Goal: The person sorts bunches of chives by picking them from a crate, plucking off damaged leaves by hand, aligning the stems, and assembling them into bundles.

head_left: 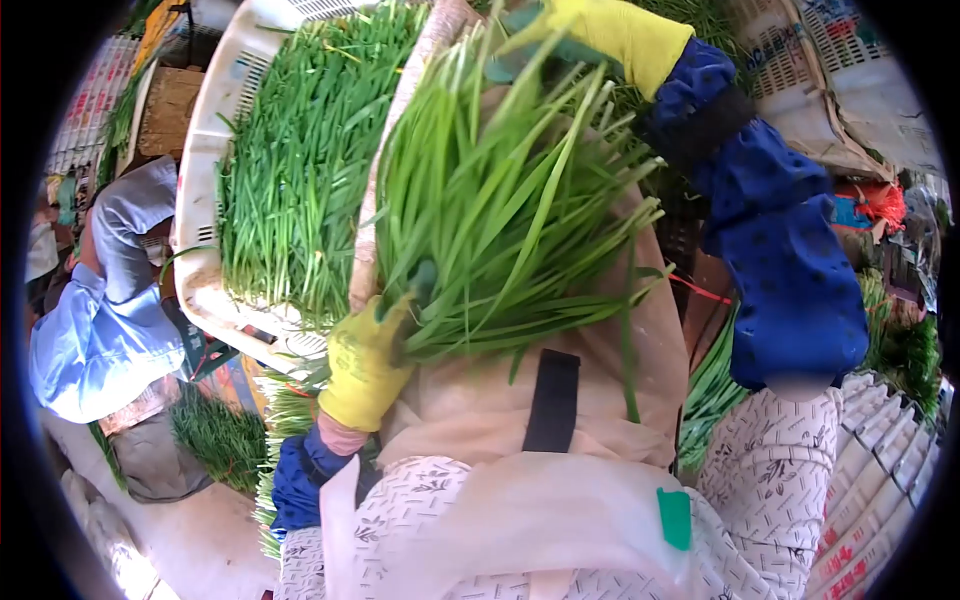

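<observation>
A large loose bunch of garlic chives (500,220) fans out over my lap, its pale cut ends pointing up and to the right. My left hand (365,365), in a yellow glove with dark green fingertips, is closed around the bunch at its lower left. Some of its fingers are hidden under the leaves. My right hand (590,40), gloved the same way, is at the top among the pale ends. Stalks cross in front of its slightly blurred fingers, so its grip is unclear. A tan apron (620,370) lies beneath the bunch.
A white crate (200,190) packed with chives (310,160) stands at my left, with a pale wrapped bar (405,110) along its right side. More chives (220,430) lie low on the left. Another person's blue-clad arm (110,330) is at the far left. Slatted crates (880,480) stand right.
</observation>
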The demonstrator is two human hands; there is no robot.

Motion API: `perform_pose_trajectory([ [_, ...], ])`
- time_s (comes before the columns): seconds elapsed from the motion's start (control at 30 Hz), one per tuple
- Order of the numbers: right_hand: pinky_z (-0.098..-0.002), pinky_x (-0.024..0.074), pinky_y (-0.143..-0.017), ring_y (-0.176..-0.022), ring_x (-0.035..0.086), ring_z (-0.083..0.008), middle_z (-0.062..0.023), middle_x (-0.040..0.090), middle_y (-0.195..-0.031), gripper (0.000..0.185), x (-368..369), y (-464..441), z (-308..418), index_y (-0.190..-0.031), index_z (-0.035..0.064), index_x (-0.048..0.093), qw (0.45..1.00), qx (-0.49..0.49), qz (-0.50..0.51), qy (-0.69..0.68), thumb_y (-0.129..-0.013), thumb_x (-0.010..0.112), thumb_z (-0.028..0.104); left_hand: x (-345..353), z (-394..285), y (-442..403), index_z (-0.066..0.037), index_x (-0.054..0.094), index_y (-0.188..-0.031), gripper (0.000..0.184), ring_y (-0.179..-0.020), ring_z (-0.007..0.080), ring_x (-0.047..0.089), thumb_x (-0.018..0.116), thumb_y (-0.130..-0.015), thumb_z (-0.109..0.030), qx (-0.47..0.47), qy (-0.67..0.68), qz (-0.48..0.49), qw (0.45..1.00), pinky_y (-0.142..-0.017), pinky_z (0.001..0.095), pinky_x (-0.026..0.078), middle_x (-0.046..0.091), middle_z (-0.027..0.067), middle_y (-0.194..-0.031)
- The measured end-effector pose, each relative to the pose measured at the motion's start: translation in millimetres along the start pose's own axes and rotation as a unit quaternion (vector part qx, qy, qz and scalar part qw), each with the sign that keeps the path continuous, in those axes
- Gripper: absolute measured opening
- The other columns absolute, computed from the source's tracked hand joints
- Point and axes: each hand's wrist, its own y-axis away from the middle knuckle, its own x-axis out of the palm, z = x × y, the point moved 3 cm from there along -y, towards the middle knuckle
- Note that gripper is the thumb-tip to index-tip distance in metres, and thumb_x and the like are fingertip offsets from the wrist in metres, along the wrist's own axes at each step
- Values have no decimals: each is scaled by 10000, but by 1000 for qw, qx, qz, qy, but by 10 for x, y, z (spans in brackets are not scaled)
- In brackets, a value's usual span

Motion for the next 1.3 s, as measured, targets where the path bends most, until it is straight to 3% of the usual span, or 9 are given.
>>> perform_pose_trajectory([
  [0.33,-277,476,-867,-973,600,-204,-116,621,-1073,427,-819,-136,-1416,-1180,24,564,947,162,-254,-108,-803,672,193,180,191,71,-26,563,-1170,548,-824,364,622,666,-632,-6,-41,199,-73,976,-699,363,507,629,194,-975],
  [0.43,-267,477,-878,-977,602,-192,-101,624,-1085,397,-1300,248,-1843,-1168,24,577,940,257,-180,-135,-809,679,160,135,152,54,45,563,-1136,468,-843,335,633,640,-677,0,-61,221,-55,972,-738,339,496,636,209,-957],
  [0.53,-376,473,-851,-962,604,-264,-136,638,-1001,467,-995,462,-833,-1100,8,600,906,193,-26,-375,-772,704,324,147,136,35,85,553,-1129,447,-862,298,638,620,-692,15,-82,233,-33,968,-769,322,486,640,216,-947],
  [0.7,-395,428,-760,-787,551,-307,-97,608,-815,321,-494,350,-164,-966,77,649,985,-98,-132,48,-720,710,274,239,235,120,64,549,-1154,519,-895,276,645,655,-647,23,-92,263,-60,959,-801,310,492,640,203,-997],
  [0.83,-238,491,-695,-762,623,-132,-67,665,-860,167,-600,292,-496,-980,45,670,977,-6,-178,-119,-822,647,94,199,207,136,42,564,-1150,497,-880,277,652,655,-662,24,-137,338,-62,929,-796,299,493,648,190,-1001],
  [0.87,-304,504,-713,-802,653,-254,-118,679,-864,167,-723,269,-732,-914,52,683,953,55,-216,-206,-809,653,178,194,190,118,38,565,-1152,485,-874,272,652,652,-675,22,-146,357,-61,920,-795,296,491,651,187,-998],
  [1.0,-363,452,-902,-1038,597,-206,-110,643,-1101,430,-840,466,-1732,-1171,84,594,941,313,-3,129,-762,705,165,283,328,200,41,569,-1129,463,-801,201,646,686,-685,-16,-131,315,-54,938,-717,301,498,669,154,-924],
  [1.1,-373,312,-1071,-1266,396,-259,-156,451,-1352,775,-328,626,-1569,-1368,115,401,952,69,-6,-298,-691,775,162,325,359,194,43,595,-1047,388,-755,204,641,697,-679,-26,-135,324,-76,933,-691,293,498,667,161,-890],
  [1.3,-265,455,-796,-916,566,-142,-100,647,-983,361,-198,483,-1100,-1108,-31,593,922,63,43,-380,-781,641,114,372,454,275,15,473,-1224,625,-972,193,587,755,-670,-52,-180,259,-11,949,-837,305,478,595,126,-1128],
])
